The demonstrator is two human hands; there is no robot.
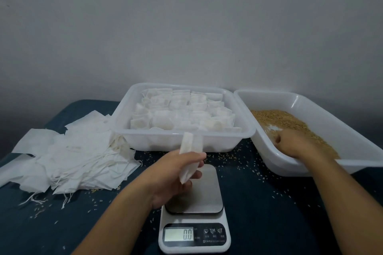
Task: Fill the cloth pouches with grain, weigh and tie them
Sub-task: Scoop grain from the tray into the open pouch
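A white cloth pouch [189,152] is held upright above the far edge of the scale's steel platform [204,190], its mouth turned upward. It is gripped by the left hand [176,178], whose fingers and thumb are curled round its lower half. The right hand [294,145] is set down in the grain [290,124] inside the right-hand white tray [323,107]; its fingers are bent into the heap, but whether grain is enclosed in them cannot be told.

The kitchen scale [194,225] is placed at the near centre of the dark blue table cover [269,203], with nothing on the platform and 0.0 shown on its display [179,234].

Beyond the scale a second white tray [182,137] is seen, packed with filled white pouches [182,109] set in rows. The grain tray is placed just beside it on the right, their rims nearly touching, and is tilted, its near edge overhanging the cover.

To the left of the filled tray a loose pile of flat empty pouches [74,155] is spread, with drawstrings trailing from its near edge. Stray grains [232,157] are scattered over the cover around the scale and beneath the trays. A plain grey wall [186,27] is seen behind
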